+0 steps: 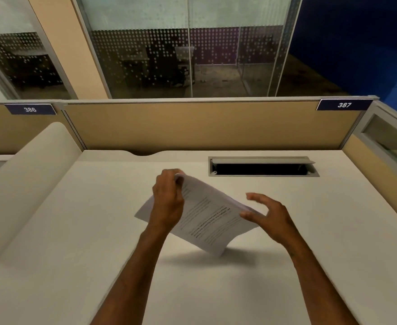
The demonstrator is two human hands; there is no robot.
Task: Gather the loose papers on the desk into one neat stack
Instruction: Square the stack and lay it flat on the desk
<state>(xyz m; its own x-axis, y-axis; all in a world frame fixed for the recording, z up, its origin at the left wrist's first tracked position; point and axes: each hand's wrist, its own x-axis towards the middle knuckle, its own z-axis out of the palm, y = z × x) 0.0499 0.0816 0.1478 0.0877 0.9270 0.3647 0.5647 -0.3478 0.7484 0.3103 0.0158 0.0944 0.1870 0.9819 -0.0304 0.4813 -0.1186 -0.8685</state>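
A stack of printed white papers (206, 214) hangs tilted above the white desk (80, 231), its near corner lowest and casting a shadow below. My left hand (168, 202) grips the stack's far left corner, fingers curled over the top edge. My right hand (269, 215) is at the stack's right edge, thumb touching the paper and the other fingers spread apart above it. No other loose sheets show on the desk.
A grey cable slot (263, 166) with its lid raised sits in the desk at the back right. A tan partition (204, 125) labelled 387 closes the back, and a rounded white divider (28, 179) bounds the left side.
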